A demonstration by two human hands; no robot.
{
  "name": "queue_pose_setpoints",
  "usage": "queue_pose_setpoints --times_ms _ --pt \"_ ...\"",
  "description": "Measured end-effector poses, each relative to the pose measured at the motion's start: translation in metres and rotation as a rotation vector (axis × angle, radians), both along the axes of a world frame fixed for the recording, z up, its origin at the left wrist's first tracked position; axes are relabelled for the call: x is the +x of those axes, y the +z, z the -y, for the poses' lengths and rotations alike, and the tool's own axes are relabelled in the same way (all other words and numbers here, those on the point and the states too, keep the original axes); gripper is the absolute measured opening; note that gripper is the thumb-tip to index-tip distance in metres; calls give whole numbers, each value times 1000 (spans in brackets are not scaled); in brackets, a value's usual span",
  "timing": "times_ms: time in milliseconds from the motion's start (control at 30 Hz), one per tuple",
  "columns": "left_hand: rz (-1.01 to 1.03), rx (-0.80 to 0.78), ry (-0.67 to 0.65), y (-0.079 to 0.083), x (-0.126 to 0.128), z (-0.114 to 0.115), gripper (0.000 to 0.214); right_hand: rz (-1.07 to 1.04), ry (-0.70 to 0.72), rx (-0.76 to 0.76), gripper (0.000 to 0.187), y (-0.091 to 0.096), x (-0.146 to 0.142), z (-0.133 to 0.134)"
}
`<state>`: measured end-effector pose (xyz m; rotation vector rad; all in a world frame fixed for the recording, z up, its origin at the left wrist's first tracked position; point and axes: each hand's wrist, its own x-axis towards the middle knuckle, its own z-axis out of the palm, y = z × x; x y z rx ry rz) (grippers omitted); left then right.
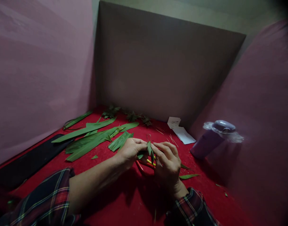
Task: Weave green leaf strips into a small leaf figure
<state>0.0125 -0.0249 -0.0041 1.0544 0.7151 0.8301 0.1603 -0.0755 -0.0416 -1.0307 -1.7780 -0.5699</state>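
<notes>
Between my two hands is a small folded piece of green leaf (149, 148), held up over the red cloth. My left hand (132, 148) pinches it from the left, with thumb and fingers closed on it. From the other side, the fingertips of my right hand (168, 158) close on the same leaf. Below the hands lie orange-red and yellow handles (144, 168), partly covered by my right hand; what tool they belong to is hidden. A cut leaf piece (120, 141) rests just beyond my left hand.
Long green leaves (99, 141) spread across the left of the red cloth (125, 201), beside a dark flat object (33, 163). Small leafy sprigs (132, 116) lie at the back. Thin sticks (172, 140), white papers (184, 135) and a purple bottle (206, 142) stand or lie rightward.
</notes>
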Motion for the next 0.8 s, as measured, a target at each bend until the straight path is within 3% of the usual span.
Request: queue_pose_setpoints --times_ms 233,467,667,800 --pt "37 -27 -27 4 -1 1 27 25 28 -26 52 1 2 -1" --pt "100 41 -156 13 -6 1 26 -4 13 -43 49 -2 6 -3" --pt "64 54 -149 7 -7 -2 30 -17 81 -54 42 2 1 -2" --pt "27 35 -126 4 -6 -5 31 -195 137 -187 30 5 -1 1"
